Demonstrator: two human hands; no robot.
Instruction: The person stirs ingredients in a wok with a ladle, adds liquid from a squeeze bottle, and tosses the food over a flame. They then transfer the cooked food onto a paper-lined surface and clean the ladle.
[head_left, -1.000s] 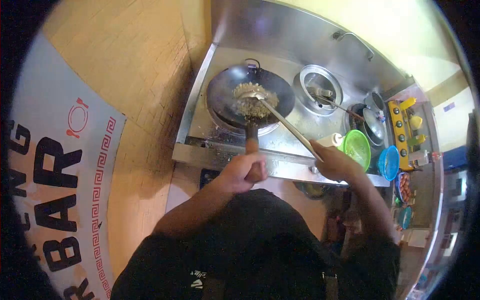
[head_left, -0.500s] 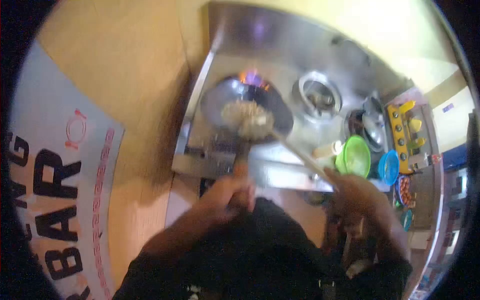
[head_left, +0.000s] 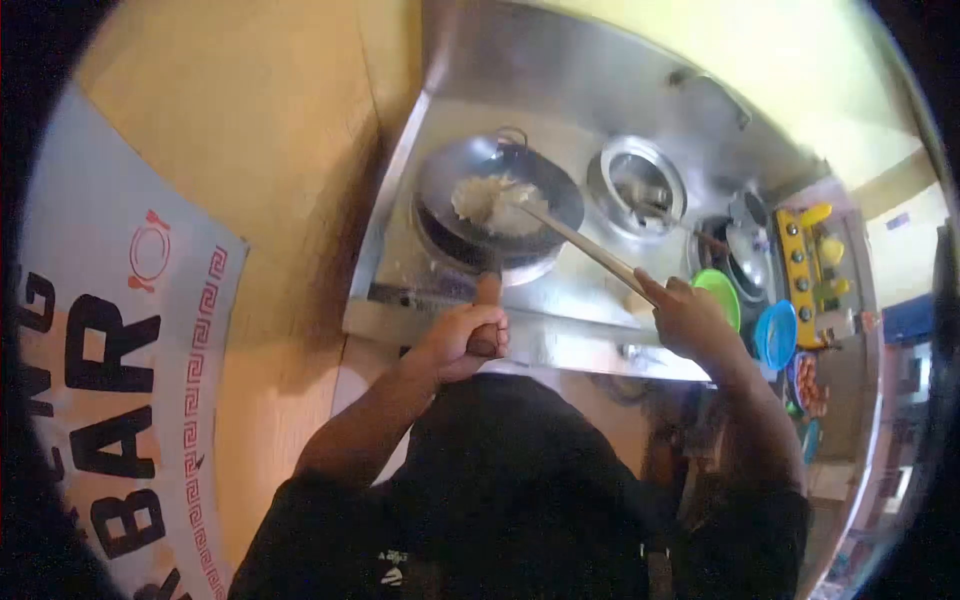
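Note:
My left hand [head_left: 466, 338] is wrapped round the wooden handle [head_left: 488, 295] of a dark wok [head_left: 560, 195]. Pale food [head_left: 480, 198] lies inside the wok, left of its middle. In my right hand [head_left: 690, 318] is the long shaft of a utensil [head_left: 600, 255], slanting down left into the wok. Its far end rests among the food, and its tip is hard to make out. The wok sits tilted over the burner, and no flame shows.
Right of the wok stands a round metal pot [head_left: 597, 188] with a utensil in it. Beyond are a lidded pan [head_left: 748, 255], a green bowl [head_left: 718, 292], a blue bowl [head_left: 776, 335] and a yellow rack [head_left: 793, 255]. A lettered banner [head_left: 170, 330] hangs at left.
The flame behind the wok is gone from view. Both hands have moved up in the frame, and the wok's angle has changed. The right hand now covers part of the green bowl.

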